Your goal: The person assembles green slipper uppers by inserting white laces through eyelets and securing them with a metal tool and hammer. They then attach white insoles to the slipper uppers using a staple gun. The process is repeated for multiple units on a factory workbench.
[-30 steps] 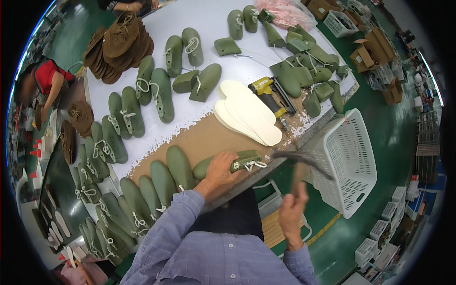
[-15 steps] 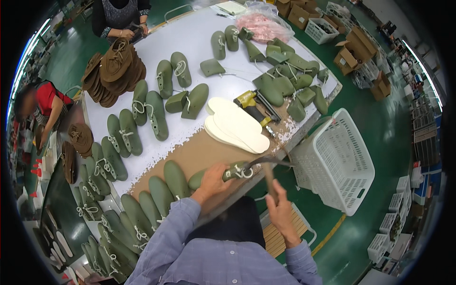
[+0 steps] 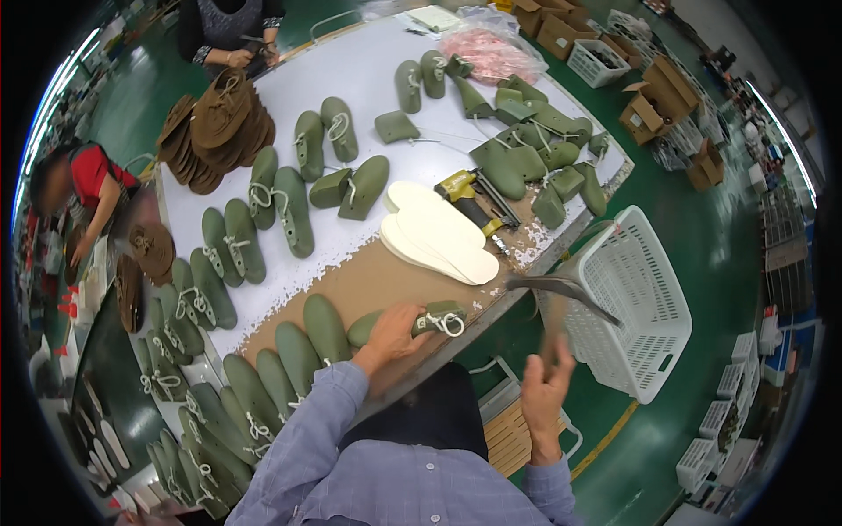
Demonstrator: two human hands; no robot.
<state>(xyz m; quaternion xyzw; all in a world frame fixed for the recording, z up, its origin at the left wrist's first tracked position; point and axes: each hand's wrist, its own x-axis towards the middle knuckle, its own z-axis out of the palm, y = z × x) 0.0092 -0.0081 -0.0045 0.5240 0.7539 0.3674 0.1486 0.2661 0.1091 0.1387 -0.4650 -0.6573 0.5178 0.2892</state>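
Green foot-shaped shoe last [image 3: 365,328] with a white cord loop [image 3: 449,325] at its heel end is lying along the near edge of the table, bare brown patch under it. Your left hand [image 3: 397,332] is wrapped over its middle, fingers closed on it. Your right hand [image 3: 547,394] has a hammer with a long curved dark head [image 3: 586,298], gripped by its wooden handle, which is pretty blurry; the head's up off the last, out past the table edge. Just beyond the last you've got a stack of flat cream insoles [image 3: 434,232], then a yellow-and-black nail gun [image 3: 463,191] right beside those. More green lasts [image 3: 298,355] line up to your left, a jumbled heap of green lasts [image 3: 517,162] sits far right, and a white slatted plastic basket [image 3: 674,337] stands off the table's right side.
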